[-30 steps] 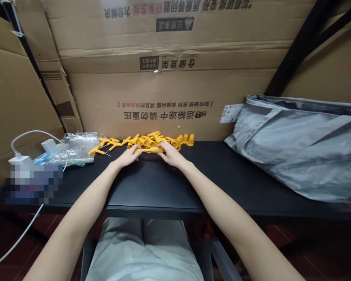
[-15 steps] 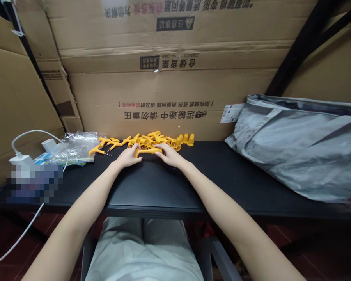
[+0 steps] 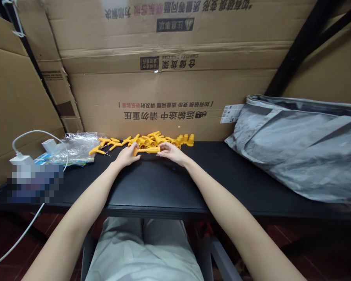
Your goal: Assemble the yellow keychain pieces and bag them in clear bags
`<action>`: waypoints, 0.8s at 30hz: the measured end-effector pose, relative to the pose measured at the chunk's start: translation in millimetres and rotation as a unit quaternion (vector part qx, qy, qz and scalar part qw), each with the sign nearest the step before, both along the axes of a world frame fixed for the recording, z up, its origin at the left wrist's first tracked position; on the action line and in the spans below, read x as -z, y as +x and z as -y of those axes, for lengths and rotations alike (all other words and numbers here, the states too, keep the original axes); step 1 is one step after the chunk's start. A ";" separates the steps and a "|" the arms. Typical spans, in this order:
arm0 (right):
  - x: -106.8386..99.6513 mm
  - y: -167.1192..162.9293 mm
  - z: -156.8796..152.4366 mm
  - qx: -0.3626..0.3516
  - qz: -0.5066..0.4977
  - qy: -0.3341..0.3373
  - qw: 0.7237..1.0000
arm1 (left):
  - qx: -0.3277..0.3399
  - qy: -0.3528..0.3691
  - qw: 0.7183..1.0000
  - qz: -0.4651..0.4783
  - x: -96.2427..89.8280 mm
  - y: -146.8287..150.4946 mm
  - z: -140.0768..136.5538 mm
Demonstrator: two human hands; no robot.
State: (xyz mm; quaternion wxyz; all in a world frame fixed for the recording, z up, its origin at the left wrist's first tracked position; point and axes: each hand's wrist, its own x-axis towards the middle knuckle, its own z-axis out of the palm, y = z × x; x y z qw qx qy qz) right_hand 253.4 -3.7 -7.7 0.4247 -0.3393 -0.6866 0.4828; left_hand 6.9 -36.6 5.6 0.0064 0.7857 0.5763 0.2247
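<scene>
Between my two hands a yellow plastic corkscrew [image 3: 154, 150] lies sideways just above the black tabletop. My left hand [image 3: 128, 154] is closed on its handle end at the left. My right hand [image 3: 172, 153] grips the wide, ribbed sleeve at the other end; the join between the parts is too small to make out. Right behind the hands sits a pile of yellow corkscrew parts [image 3: 155, 135], handles and hollow sleeves mixed. Left of it lie several T-shaped handles [image 3: 97, 150] with metal spirals. Small yellow sleeves [image 3: 190, 139] stand at the pile's right end.
A grey fabric bag [image 3: 295, 152] covers the table's right side. At the left are crumpled clear plastic wrap [image 3: 81, 145], a white charger [image 3: 22, 160] with a cable, and a blurred-out item [image 3: 35, 183]. Cardboard [image 3: 169, 86] walls the back of the black table [image 3: 158, 187].
My right hand has shifted slightly right along the corkscrew and its fingers sit at the sleeve's end. More of the sleeve shows now. My left hand has moved slightly left.
</scene>
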 end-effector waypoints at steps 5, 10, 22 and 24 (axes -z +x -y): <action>-12.4 -4.5 12.2 0.028 0.010 -0.048 0.998 | 0.002 0.023 0.999 0.023 1.3 4.2 1.9; -17.9 -11.9 19.5 0.065 0.047 -0.065 0.995 | 0.006 0.025 0.999 0.034 -0.5 6.6 3.8; -13.0 -5.9 10.6 0.023 0.021 0.026 0.999 | 0.022 0.001 0.998 0.055 2.5 -1.3 -2.3; -12.8 -5.6 10.6 0.025 0.033 0.030 0.999 | 0.022 0.007 0.998 0.051 1.5 -0.1 -0.7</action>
